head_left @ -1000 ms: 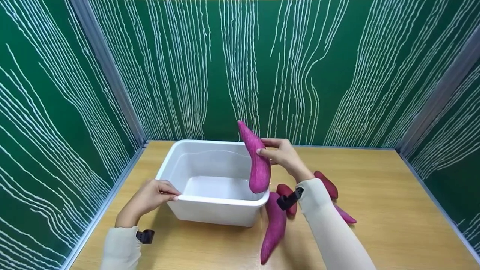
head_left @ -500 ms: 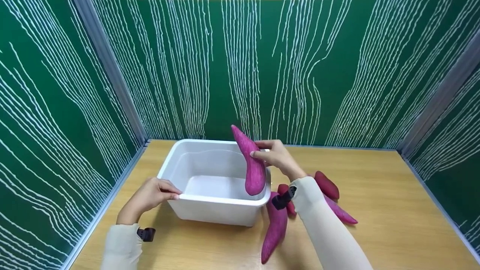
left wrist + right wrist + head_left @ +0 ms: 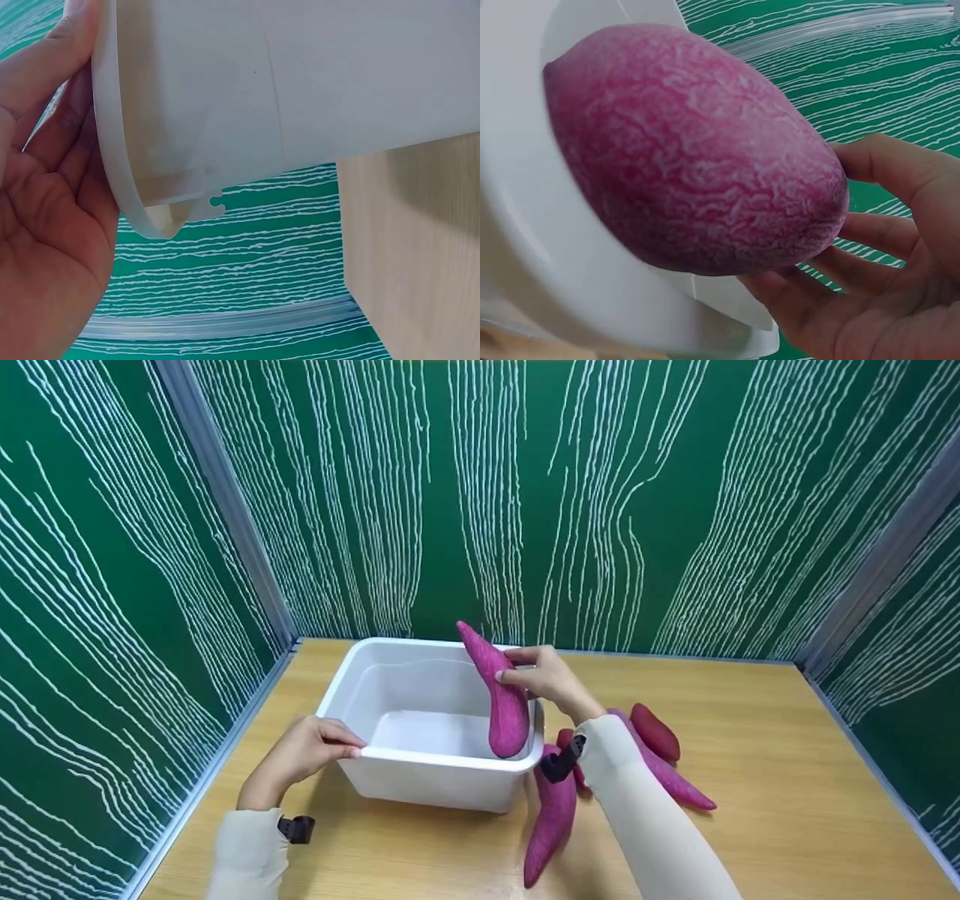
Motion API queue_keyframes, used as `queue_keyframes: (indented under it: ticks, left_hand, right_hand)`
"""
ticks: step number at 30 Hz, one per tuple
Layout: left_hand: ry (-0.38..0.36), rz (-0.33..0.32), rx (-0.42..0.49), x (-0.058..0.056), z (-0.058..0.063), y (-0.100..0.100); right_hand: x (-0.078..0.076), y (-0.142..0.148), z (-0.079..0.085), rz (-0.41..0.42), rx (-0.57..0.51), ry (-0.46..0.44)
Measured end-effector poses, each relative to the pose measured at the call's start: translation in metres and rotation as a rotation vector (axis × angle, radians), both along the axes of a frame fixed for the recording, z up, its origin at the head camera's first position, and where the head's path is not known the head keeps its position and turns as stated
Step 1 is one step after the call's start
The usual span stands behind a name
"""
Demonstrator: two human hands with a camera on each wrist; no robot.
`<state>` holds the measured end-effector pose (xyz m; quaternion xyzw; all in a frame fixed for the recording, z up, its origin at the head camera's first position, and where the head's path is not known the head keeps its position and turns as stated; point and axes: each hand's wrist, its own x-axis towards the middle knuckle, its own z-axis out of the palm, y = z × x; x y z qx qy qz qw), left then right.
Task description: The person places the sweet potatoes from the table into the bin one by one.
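My right hand (image 3: 551,679) grips a long purple-pink sweet potato (image 3: 504,701) between thumb and fingers. It is tilted, its thin end up and to the left, its thick end down inside the right side of a white plastic tub (image 3: 442,763). In the right wrist view the sweet potato (image 3: 697,157) fills the middle, with the fingers (image 3: 881,232) on its right end and the tub's rim behind. My left hand (image 3: 304,750) pinches the tub's rim at its near left corner. The left wrist view shows thumb and fingers on either side of that rim (image 3: 109,112).
Right of the tub on the wooden table (image 3: 787,780) lie a long sweet potato (image 3: 551,825), a redder one (image 3: 564,737) partly behind the right wrist, another long one (image 3: 679,784) and a dark red one (image 3: 656,733). Green walls (image 3: 682,495) with white lines enclose the table.
The right hand has carried the sweet potato left and down, so its thick end is lower in the tub. The left hand still pinches the rim.
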<state>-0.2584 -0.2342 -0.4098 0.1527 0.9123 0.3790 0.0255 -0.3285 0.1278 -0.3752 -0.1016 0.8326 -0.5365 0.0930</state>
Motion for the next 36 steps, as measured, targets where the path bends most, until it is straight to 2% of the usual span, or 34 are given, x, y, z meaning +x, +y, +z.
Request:
queue_keyframes:
  ticks: [6, 13, 19, 26, 36]
  left_hand:
    - [0.025, -0.012, 0.003, 0.0000, -0.0004, -0.0007]
    - [0.010, 0.001, 0.001, -0.0002, 0.0002, 0.0000]
    - [0.051, -0.031, 0.009, -0.0009, -0.0018, -0.0020]
    - [0.018, 0.009, -0.004, -0.0008, -0.0021, -0.0008]
    - [0.025, 0.012, -0.008, 0.0000, -0.0024, -0.0001]
  right_hand:
    - [-0.0011, -0.0031, -0.0020, 0.009, 0.022, -0.014]
    - [-0.0016, -0.0044, -0.0038, 0.022, 0.041, -0.008]
    - [-0.0001, -0.0067, -0.0058, 0.029, 0.042, 0.000]
    - [0.0012, -0.0073, -0.0069, 0.052, 0.044, 0.013]
    - [0.0041, -0.0069, -0.0065, 0.012, 0.017, 0.034]
